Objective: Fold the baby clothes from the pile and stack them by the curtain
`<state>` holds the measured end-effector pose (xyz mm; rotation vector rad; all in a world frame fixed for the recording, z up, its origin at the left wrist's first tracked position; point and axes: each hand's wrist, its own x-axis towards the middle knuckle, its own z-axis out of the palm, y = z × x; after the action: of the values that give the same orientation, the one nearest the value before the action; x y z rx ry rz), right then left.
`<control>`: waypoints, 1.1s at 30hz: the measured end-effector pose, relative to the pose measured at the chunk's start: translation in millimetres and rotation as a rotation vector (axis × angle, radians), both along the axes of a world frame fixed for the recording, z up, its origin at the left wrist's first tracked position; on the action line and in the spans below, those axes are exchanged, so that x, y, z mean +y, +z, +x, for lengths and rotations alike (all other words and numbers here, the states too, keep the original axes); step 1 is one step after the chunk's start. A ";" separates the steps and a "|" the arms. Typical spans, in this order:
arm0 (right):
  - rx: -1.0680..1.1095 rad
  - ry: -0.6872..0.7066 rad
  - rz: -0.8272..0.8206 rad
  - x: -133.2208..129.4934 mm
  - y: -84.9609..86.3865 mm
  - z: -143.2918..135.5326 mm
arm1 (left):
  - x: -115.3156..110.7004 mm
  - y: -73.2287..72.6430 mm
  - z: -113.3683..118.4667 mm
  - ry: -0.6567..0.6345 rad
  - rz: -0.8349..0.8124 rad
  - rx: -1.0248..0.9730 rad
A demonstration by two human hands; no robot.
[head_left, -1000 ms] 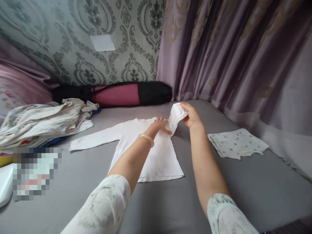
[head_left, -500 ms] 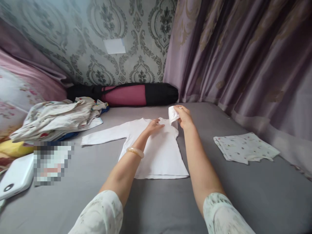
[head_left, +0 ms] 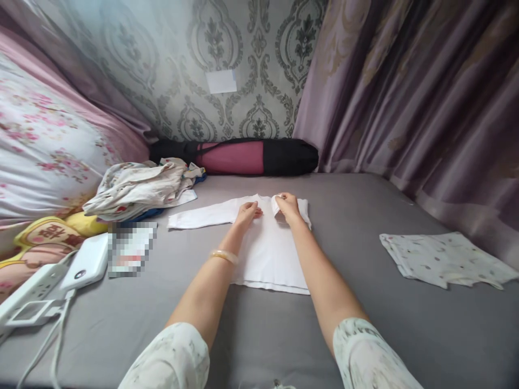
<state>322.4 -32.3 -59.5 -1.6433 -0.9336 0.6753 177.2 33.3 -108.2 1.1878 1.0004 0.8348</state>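
Head view: a person's right hand [head_left: 288,206] pinches the cuff of a white shirt [head_left: 271,265], its sleeve folded in, laid out on a grey bedsheet [head_left: 267,340]. The left hand [head_left: 247,214] hangs loosely half-open at the chest, perhaps touching cloth; from here it's hard to say. A patterned garment [head_left: 446,256] lies to the right.

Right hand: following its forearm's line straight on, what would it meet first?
Probably the long bag, though the right hand, holding a white sleeve, might brush the shirt first; depth is unclear.
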 end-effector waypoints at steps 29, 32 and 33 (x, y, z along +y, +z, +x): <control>0.021 -0.521 0.046 -37.2 0.3 70.0 | -7.5 -9.7 -4.9 0.219 0.285 0.023; -0.270 -0.514 -0.102 -42.7 -5.6 72.9 | -9.0 -10.9 -4.9 0.238 0.343 0.064; -0.374 -0.461 -0.165 -43.9 -7.9 68.9 | -9.4 -11.6 -5.1 0.239 0.361 0.085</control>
<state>391.3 -76.1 -67.4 -2.0854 -0.7252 0.1317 172.1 23.9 -119.8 1.4354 1.1054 1.1993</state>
